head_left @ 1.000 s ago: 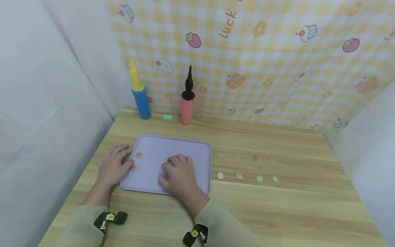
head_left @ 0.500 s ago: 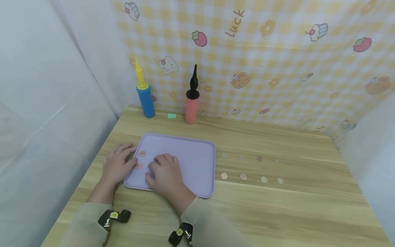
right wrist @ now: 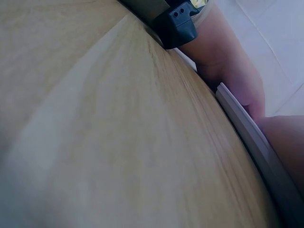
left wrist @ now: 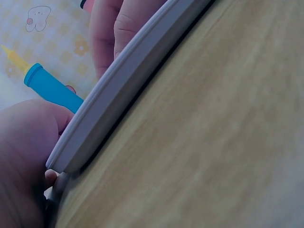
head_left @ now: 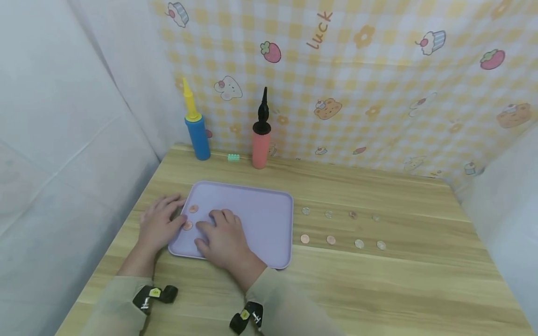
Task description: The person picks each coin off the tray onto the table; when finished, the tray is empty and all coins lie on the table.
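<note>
A lilac rectangular tray (head_left: 252, 205) lies on the wooden table. My left hand (head_left: 159, 224) holds its left edge, the thumb over the rim and a finger low beside it in the left wrist view. Two copper-coloured coins lie inside near that edge, one upper coin (head_left: 194, 208) and one lower coin (head_left: 187, 225) right by the left thumb. Over the tray's front left part, my right hand (head_left: 224, 238) rests with bent, parted fingers. Bare tray shows between its thumb and index finger. What lies beneath that palm is hidden.
Right of the tray, several coins form two rows, among them a copper coin (head_left: 305, 239) and a silvery coin (head_left: 359, 244). A blue and yellow hand pump (head_left: 199, 137), a small green brick (head_left: 233, 157) and a pink and black pump (head_left: 261, 147) stand at the back.
My right hand has moved left across the tray toward the two coins, and its thumb and index finger have parted slightly. The left hand stays at the edge. The head view has shifted slightly.
</note>
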A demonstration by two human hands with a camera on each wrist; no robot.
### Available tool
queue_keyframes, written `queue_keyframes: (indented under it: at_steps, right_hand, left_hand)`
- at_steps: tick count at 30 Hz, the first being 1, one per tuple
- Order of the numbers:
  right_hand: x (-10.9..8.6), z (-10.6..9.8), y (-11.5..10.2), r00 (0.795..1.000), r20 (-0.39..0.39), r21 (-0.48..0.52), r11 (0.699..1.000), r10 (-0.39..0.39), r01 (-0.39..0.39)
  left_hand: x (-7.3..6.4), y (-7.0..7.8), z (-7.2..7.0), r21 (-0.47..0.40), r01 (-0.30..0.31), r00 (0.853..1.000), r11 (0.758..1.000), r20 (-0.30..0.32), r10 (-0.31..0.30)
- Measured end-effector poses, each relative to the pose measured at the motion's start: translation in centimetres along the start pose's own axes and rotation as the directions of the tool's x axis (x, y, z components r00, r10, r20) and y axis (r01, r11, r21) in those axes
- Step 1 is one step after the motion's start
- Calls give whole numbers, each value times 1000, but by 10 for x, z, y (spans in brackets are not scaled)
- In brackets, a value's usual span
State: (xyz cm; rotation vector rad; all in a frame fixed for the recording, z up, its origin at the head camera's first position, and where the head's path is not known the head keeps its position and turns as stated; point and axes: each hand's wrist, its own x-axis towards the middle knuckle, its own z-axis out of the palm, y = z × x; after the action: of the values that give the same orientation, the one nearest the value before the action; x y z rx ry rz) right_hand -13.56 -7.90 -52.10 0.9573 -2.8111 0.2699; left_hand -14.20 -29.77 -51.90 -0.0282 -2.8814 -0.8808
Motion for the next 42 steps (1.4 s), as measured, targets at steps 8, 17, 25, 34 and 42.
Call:
queue_keyframes:
  at_steps: [8, 17, 25, 34, 42]
  right_hand:
    - [1, 2, 0, 998, 62, -11, 1000, -26, 27]
    - [1, 1, 0, 997, 79, 35, 999, -20, 17]
    - [0, 2, 3, 994, -106, 114, 993, 13, -1]
    - [0, 5, 3, 991, -121, 192, 981, 49, -25]
    - [1, 1, 4, 995, -61, 252, 966, 77, -60]
  left_hand:
    - [1, 0, 1, 0, 6, 1000, 1000, 4, -6]
    - [2, 0, 1, -8, 21, 1000, 1000, 23, -21]
    - [2, 0, 1, -5, 22, 999, 1000, 23, -22]
    - [2, 0, 1, -7, 18, 1000, 1000, 17, -18]
    - [2, 1, 1, -5, 13, 1000, 1000, 17, -13]
